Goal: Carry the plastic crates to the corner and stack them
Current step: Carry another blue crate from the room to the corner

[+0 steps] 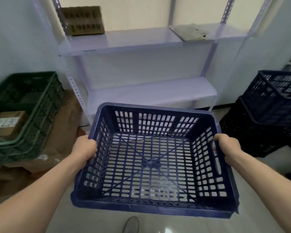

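The empty blue slotted plastic crate (154, 123) is carried in front of the white metal shelving rack (149, 93), its side rims clenched in the grip of the left hand (85, 147) and the right hand (225, 147); next, alignment over the stacked dark plastic crates (275, 105) right of the rack is likely required

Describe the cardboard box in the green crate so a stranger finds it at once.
Start at the white shelf rack against the wall. Left of it, green crates stand stacked. The box lies inside the top one: small, brown, white labels on top, unlike the flat cardboard under the crates.
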